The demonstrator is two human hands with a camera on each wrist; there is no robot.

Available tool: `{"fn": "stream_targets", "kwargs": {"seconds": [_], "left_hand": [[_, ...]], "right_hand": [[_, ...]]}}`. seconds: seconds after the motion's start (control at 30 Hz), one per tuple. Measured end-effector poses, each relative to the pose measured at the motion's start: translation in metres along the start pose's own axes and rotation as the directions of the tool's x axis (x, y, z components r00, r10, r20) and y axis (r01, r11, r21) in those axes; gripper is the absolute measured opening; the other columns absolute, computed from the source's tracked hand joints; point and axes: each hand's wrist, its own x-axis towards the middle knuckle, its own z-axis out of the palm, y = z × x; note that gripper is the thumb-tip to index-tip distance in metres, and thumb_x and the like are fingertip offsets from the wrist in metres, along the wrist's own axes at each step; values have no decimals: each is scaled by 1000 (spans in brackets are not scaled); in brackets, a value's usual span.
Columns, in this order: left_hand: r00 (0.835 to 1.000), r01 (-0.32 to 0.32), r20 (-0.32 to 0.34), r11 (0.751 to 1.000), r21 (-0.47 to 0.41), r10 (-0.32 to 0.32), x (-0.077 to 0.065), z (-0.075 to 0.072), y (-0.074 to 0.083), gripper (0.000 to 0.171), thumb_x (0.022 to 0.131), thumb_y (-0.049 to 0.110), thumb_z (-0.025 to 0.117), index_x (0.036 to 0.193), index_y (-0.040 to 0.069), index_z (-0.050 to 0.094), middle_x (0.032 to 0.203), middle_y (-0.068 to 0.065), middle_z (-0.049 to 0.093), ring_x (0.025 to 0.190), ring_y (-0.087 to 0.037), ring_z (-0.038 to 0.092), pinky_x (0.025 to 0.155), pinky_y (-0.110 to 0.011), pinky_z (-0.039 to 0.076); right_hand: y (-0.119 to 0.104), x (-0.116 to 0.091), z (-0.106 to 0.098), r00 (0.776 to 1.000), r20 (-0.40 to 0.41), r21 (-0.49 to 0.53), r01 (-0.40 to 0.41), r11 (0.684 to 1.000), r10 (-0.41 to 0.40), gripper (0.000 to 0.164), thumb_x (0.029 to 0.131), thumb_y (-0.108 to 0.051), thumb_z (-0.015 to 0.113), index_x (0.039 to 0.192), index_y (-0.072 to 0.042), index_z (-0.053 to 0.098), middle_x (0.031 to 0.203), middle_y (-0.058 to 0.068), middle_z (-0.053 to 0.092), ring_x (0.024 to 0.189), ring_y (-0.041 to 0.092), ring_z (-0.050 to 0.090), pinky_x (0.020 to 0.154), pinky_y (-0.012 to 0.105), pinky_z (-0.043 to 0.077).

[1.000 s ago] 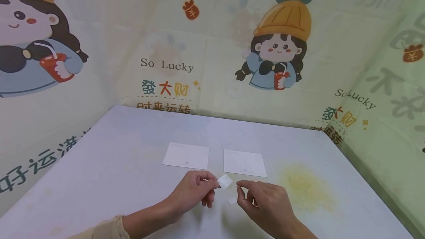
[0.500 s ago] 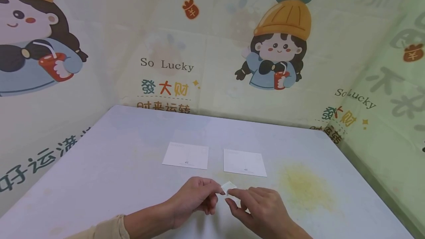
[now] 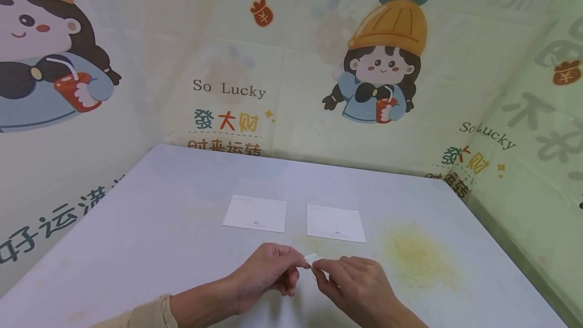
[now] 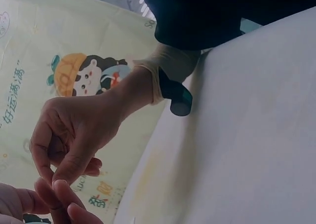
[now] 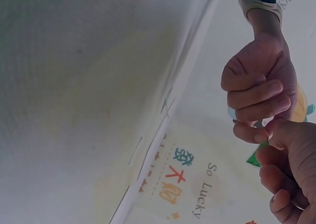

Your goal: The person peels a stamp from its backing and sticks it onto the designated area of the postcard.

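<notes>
In the head view, my left hand (image 3: pixel 268 273) pinches a small white paper piece (image 3: pixel 311 257) between thumb and forefinger, above the table. My right hand (image 3: pixel 354 283) meets it from the other side, thumb and forefinger pinching its near edge. Most of the piece is hidden by the fingertips. Seen from below in the right wrist view, a green corner of the piece (image 5: pixel 255 158) shows beside the fingertips. The left wrist view has the fingertips of both hands touching, with the piece out of sight. Two white postcards (image 3: pixel 255 213) (image 3: pixel 336 222) lie flat beyond the hands.
The white table (image 3: pixel 150 247) carries a yellow stain (image 3: pixel 421 257) on its right side. A printed cloth backdrop (image 3: pixel 296 54) stands behind and at both sides. Something small and white on the table is mostly hidden behind the right fingers.
My right hand has moved left and slightly down, from apart to pinching the paper piece. The left hand has lowered a little, and the piece is now mostly covered. The postcards have stayed put.
</notes>
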Motion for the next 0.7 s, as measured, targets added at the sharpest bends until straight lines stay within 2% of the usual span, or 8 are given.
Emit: {"fn": "stream_targets", "kwargs": {"seconds": [0.17, 0.3, 0.33, 0.43, 0.57, 0.63, 0.7], "left_hand": [[998, -57, -6, 995, 79, 57, 1, 0, 2, 21, 93, 22, 67, 87, 2, 69, 60, 2, 57, 56, -12, 58, 60, -24, 47], [992, -124, -6, 979, 162, 126, 1, 0, 5, 21, 95, 24, 67, 93, 3, 70, 61, -1, 61, 58, -14, 60, 60, -24, 47], [989, -147, -3, 971, 189, 150, 1, -1, 6, 21, 96, 24, 67, 94, 4, 70, 62, -1, 62, 59, -14, 60, 60, -24, 47], [974, -219, 9, 933, 285, 226, 1, -2, 8, 18, 98, 25, 67, 97, 7, 70, 62, -3, 64, 61, -12, 60, 59, -23, 45], [946, -302, 26, 854, 424, 322, 2, -4, 9, 14, 99, 24, 66, 97, 11, 69, 63, -2, 66, 58, -8, 57, 54, -22, 40], [928, -344, 42, 810, 475, 370, 3, -4, 9, 10, 100, 22, 65, 97, 12, 68, 65, -2, 67, 56, -6, 54, 53, -21, 40], [906, -385, 58, 759, 525, 420, 4, -5, 9, 8, 100, 18, 64, 97, 12, 68, 64, 1, 66, 54, -4, 51, 54, -21, 42]], "right_hand": [[3, -4, -2, 995, 4, 44, -98, 994, 98, 25, 103, -21, 52, 89, -12, 71, 56, -14, 52, 46, -5, 41, 50, 2, 33], [8, -9, -4, 969, 46, 164, -246, 955, 242, 22, 104, -28, 56, 95, -14, 71, 55, -16, 49, 47, -7, 38, 50, 2, 31], [8, -10, -5, 955, 68, 196, -296, 935, 288, 21, 104, -29, 58, 96, -15, 71, 55, -17, 49, 48, -8, 38, 50, 2, 31], [11, -12, -7, 904, 120, 300, -426, 854, 409, 2, 97, -14, 70, 97, -15, 71, 55, -14, 51, 48, -7, 38, 47, 5, 31], [13, -11, -11, 815, 193, 387, -574, 721, 546, 28, 83, 7, 78, 98, -16, 71, 56, -11, 54, 46, -5, 44, 43, 11, 38], [14, -9, -13, 764, 230, 392, -639, 661, 602, 26, 85, 5, 77, 97, -17, 72, 56, -12, 55, 44, -4, 46, 42, 15, 39], [16, -9, -14, 721, 256, 381, -687, 618, 644, 22, 87, 2, 77, 95, -18, 73, 56, -13, 55, 43, -3, 46, 40, 17, 38]]}}
